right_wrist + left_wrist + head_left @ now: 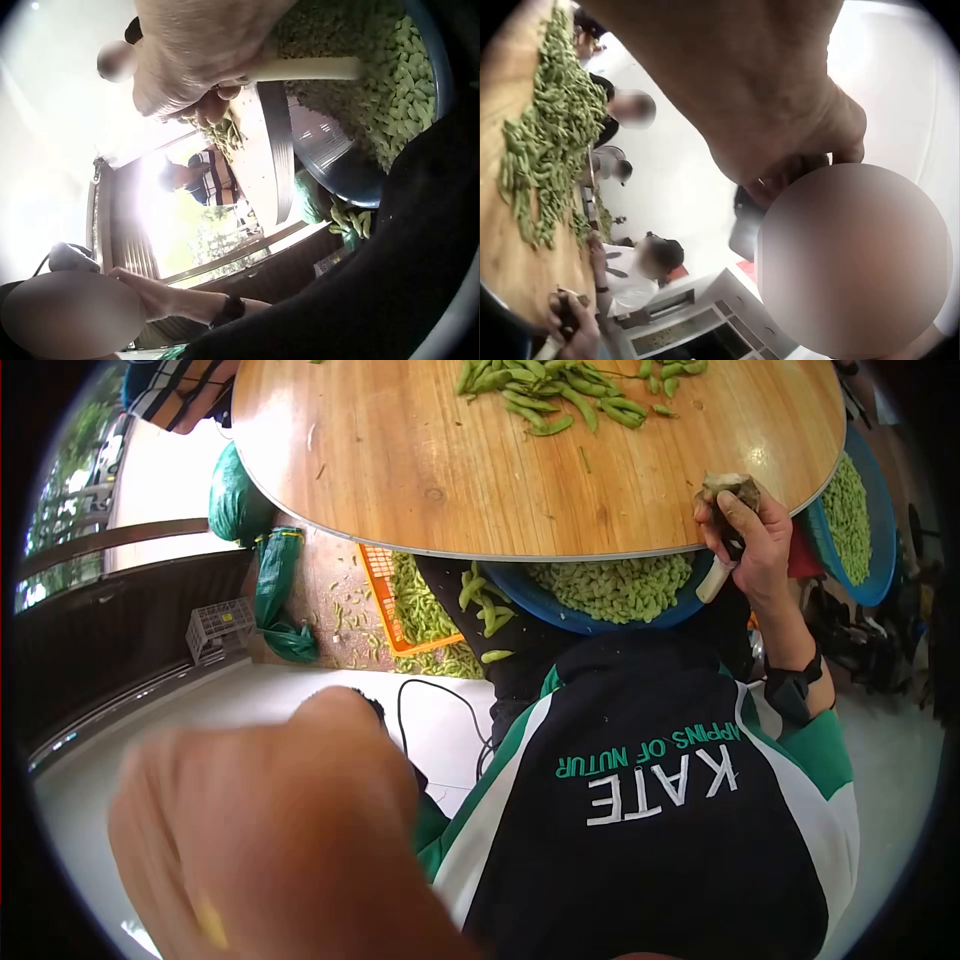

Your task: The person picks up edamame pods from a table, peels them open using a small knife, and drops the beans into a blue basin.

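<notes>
My right hand (752,540) is at the table's near right edge. It grips a dark object with a pale, stick-like handle (713,582) poking out below the fist and a grey-brown lump above the fingers; its kind I cannot tell. In the right wrist view the pale handle (315,69) crosses above shelled green beans (409,82). My left hand (270,800) is raised close to the head camera, large and blurred. The left wrist view shows that hand (802,142) beside the head, fingertips partly hidden. Nearest the right hand, a blue basin (560,618) of shelled beans sits on the lap.
Unshelled pods (560,388) lie heaped on the round wooden table (420,480). An orange crate (380,600) of pods stands on the floor at left, near green sacks (275,585). Another blue basin (880,575) holds beans at right. Other people sit around the table.
</notes>
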The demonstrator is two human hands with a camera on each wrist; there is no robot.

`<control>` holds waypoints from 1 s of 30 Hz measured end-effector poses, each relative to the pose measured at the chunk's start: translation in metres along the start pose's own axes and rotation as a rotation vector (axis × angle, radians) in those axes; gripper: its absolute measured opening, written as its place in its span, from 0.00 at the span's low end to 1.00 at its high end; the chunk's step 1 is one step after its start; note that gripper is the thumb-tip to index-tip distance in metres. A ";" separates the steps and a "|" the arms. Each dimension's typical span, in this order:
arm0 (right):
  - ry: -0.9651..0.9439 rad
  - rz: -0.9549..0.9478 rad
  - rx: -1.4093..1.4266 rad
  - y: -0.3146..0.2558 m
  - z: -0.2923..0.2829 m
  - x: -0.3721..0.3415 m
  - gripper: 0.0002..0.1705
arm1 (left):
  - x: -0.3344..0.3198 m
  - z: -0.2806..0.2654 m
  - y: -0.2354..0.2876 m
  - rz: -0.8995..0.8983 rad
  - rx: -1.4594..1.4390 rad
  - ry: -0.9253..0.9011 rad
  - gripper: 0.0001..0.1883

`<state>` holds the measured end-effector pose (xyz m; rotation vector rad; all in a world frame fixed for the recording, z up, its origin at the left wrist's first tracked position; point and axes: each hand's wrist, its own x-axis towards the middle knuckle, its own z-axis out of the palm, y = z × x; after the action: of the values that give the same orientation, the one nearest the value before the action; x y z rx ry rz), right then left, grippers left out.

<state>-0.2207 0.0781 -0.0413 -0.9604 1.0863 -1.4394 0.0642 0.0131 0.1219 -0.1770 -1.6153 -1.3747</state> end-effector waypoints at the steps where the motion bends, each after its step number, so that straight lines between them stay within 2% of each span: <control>1: -0.020 -0.010 -0.002 0.000 0.001 0.001 0.10 | 0.004 -0.012 0.011 -0.020 -0.018 -0.004 0.15; 10: -0.018 0.042 -0.097 -0.003 0.005 0.001 0.09 | 0.004 0.011 0.033 -0.113 -0.145 -0.035 0.06; 20: -0.014 0.075 -0.088 -0.001 0.001 0.001 0.09 | 0.015 0.011 0.022 -0.162 -0.263 -0.115 0.14; 21: -0.051 0.076 -0.044 0.000 0.000 0.001 0.09 | 0.011 0.006 0.008 -0.188 0.054 0.028 0.12; 23: -0.087 0.073 -0.049 -0.002 0.000 0.000 0.13 | -0.002 -0.013 -0.032 -0.229 0.686 0.333 0.15; 24: -0.086 0.080 -0.049 -0.004 0.004 -0.001 0.16 | -0.005 -0.054 -0.064 -0.402 0.862 0.283 0.07; 25: -0.091 0.083 -0.051 -0.006 0.006 0.000 0.18 | -0.013 -0.068 -0.087 -0.521 1.015 0.344 0.07; 26: -0.150 0.092 -0.049 -0.006 0.002 0.001 0.22 | -0.020 -0.085 -0.107 -0.562 1.167 0.339 0.08; 27: -0.159 0.086 -0.057 -0.006 0.002 0.000 0.22 | -0.028 -0.099 -0.124 -0.609 1.317 0.332 0.09; 29: -0.087 0.147 0.019 -0.007 0.004 0.001 0.22 | -0.030 -0.115 -0.145 -0.626 1.496 0.346 0.11; 30: -0.117 0.137 0.000 -0.005 0.000 0.001 0.23 | -0.030 -0.120 -0.151 -0.613 1.498 0.360 0.11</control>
<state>-0.2220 0.0768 -0.0367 -0.9402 1.0451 -1.2569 0.0496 -0.1252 -0.0157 1.4269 -2.0068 -0.2180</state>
